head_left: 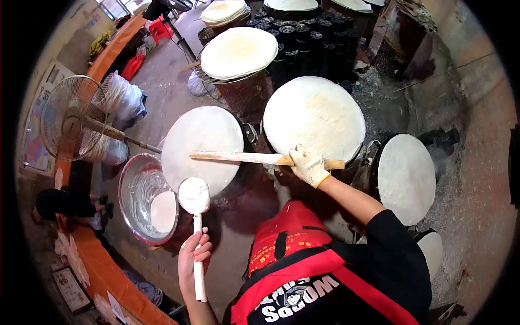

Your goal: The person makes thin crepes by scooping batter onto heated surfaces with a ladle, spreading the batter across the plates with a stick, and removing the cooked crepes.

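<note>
My glove [307,167]: white knit cloth, matt. Stick [244,157] I'm gripping: bare wood, matt, partly white-smeared. Ladle [198,230]: smooth pale handle, material unclear; wet-looking paste [194,195] on it. Basin [132,181]: shiny metal wall, smeared. Left round sheet [200,127]: smooth, matt; right round sheet [317,111]: rougher. My apron [290,244]: red cloth, slight sheen. Stool [159,30]: red plastic. Floor [162,86]: matt, concrete-looking.
</note>
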`<state>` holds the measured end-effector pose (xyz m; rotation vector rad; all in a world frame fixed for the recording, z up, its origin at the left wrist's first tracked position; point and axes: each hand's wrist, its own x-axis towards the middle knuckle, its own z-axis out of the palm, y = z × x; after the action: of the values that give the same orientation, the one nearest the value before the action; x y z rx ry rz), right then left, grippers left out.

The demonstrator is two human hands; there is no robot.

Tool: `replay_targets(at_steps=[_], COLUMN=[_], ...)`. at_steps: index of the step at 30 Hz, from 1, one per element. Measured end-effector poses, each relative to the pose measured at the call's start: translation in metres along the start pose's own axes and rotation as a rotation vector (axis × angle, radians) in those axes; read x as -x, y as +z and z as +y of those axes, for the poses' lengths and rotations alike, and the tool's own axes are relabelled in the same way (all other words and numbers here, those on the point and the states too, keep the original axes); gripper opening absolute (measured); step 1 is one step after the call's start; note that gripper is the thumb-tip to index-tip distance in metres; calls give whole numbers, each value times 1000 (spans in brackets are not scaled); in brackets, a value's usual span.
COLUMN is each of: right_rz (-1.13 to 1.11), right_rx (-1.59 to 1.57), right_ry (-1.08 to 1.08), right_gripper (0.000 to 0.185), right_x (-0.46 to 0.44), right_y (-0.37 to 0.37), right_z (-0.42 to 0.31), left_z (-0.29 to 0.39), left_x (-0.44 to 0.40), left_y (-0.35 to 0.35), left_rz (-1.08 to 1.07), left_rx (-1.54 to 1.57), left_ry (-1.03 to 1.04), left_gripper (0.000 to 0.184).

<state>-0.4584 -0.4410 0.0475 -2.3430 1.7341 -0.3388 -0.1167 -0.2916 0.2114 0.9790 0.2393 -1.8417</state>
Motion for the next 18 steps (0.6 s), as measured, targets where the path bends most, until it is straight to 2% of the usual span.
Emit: replay_targets(at_steps=[3, 4, 8, 12, 13, 15, 16, 18], right_rz=[93, 7, 78, 115, 75, 45, 81, 110], right_rx=[11, 30, 215, 274, 338, 305, 341, 84], right_ry=[16, 122, 53, -165, -130, -140, -237, -257], right_gripper=[22, 18, 14, 15, 17, 22, 24, 29], right_x=[-13, -23, -77, -160, -183, -233, -259, -302], right_y=[-5, -24, -134, -219, -239, -273, -289, -315], right_z=[20, 19, 16, -2, -16, -28, -28, -15], left_z=[-7, -8, -11, -6, -3, 4, 10, 25], left_x=[-3, -5, -17, -27, -31, -39, -45, -59], left_y=[10, 13, 15, 22, 23, 25, 27, 29], left_rz=[-5, -6, -44, -56, -69, -104, -116, -140], left_rx=[-1, -7, 71, 172, 217, 274, 249, 202], left_ry=[4, 11, -34, -118, -158, -180, -175, -162], left_gripper=[20, 20, 20, 21, 21, 26, 24, 21])
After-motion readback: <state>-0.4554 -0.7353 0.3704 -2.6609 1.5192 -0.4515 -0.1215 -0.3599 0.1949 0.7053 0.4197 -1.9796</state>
